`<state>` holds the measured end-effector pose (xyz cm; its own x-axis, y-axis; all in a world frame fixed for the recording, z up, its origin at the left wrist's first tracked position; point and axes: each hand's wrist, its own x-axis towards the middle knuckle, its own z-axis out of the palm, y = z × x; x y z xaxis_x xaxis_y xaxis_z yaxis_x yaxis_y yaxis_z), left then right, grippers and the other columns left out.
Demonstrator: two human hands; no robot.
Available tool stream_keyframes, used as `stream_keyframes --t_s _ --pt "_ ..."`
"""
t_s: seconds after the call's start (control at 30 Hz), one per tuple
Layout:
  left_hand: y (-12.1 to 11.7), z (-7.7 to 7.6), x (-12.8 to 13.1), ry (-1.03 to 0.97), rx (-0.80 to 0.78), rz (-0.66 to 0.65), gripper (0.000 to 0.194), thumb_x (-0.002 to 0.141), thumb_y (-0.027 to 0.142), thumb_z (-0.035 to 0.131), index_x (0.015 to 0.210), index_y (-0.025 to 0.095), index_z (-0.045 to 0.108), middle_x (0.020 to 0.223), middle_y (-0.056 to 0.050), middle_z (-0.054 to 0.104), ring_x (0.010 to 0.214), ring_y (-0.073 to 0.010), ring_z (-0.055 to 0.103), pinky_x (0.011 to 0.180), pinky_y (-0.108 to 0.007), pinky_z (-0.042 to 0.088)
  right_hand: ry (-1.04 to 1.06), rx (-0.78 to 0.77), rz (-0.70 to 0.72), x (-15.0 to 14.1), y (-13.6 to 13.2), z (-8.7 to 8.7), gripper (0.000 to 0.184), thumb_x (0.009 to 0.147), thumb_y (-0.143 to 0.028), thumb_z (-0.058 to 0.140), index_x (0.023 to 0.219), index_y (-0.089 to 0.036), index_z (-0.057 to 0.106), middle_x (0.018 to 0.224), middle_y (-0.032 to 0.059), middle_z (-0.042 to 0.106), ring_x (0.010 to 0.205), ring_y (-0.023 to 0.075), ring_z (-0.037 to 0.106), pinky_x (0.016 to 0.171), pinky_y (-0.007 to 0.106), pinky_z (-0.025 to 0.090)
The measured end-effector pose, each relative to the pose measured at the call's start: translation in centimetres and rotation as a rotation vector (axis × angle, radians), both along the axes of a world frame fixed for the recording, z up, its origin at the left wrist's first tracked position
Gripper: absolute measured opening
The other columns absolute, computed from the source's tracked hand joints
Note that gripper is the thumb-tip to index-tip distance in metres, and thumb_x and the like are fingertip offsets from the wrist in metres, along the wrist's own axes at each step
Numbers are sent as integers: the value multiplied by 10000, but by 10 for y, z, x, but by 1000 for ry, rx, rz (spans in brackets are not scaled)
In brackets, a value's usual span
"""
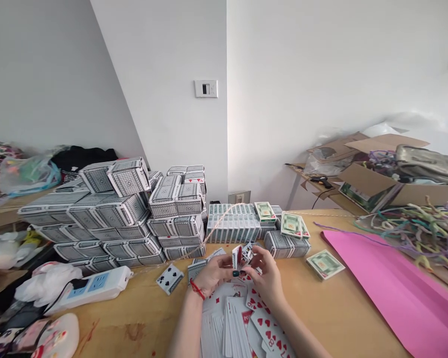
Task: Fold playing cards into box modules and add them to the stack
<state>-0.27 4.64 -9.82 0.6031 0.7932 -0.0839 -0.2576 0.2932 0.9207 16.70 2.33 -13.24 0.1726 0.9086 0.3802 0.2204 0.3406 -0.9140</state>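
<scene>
My left hand [217, 272], with a red string at the wrist, is closed on a bent playing card [236, 256] with a dark red patch. Opposite it, my right hand [266, 276] pinches another card [248, 250] with a dark printed face. The two hands nearly touch, and their thumbs hide part of what they hold. Below them spreads a pile of loose playing cards [231, 323], several showing red hearts. A spade card [169, 279] lies face up left of my left hand, near some face-down cards [197, 267].
Large stacks of folded-card blocks [123, 214] rise at the left and behind my hands. Card packs [291, 224] sit on blocks at the back, with another pack [325, 264] at right. A power strip [93, 288], pink sheet [388, 293] and tangled cords [418, 238] flank the work area.
</scene>
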Motion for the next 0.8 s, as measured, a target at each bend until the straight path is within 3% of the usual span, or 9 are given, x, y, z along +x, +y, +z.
stream_keyframes --t_s 0.2,0.3,0.6,0.8 --pt "2 -4 6 65 36 15 526 536 191 796 1041 158 651 961 -97 679 884 -230 603 795 -338 449 369 -128 231 -4 0 10 494 686 -314 688 1134 -173 535 707 7 559 631 154 545 602 292 497" --pt "5 -7 8 96 44 31 564 503 187 810 1043 161 649 1000 -108 669 878 -236 613 773 -347 467 432 -136 266 -4 -2 11 543 696 -311 679 1191 -165 512 746 22 574 679 162 562 647 304 501" --pt "7 -22 16 216 86 156 590 471 51 769 1035 159 634 999 -97 673 819 -226 636 712 -337 504 394 -134 280 2 -2 12 510 710 -334 667 1180 -178 547 878 72 628 758 187 584 696 326 499" --pt "5 -27 24 294 153 257 658 487 -8 690 1113 169 590 1071 -107 634 833 -228 639 726 -345 518 352 -212 193 4 1 12 488 723 -405 634 1165 -205 579 1144 104 604 863 212 582 729 323 492"
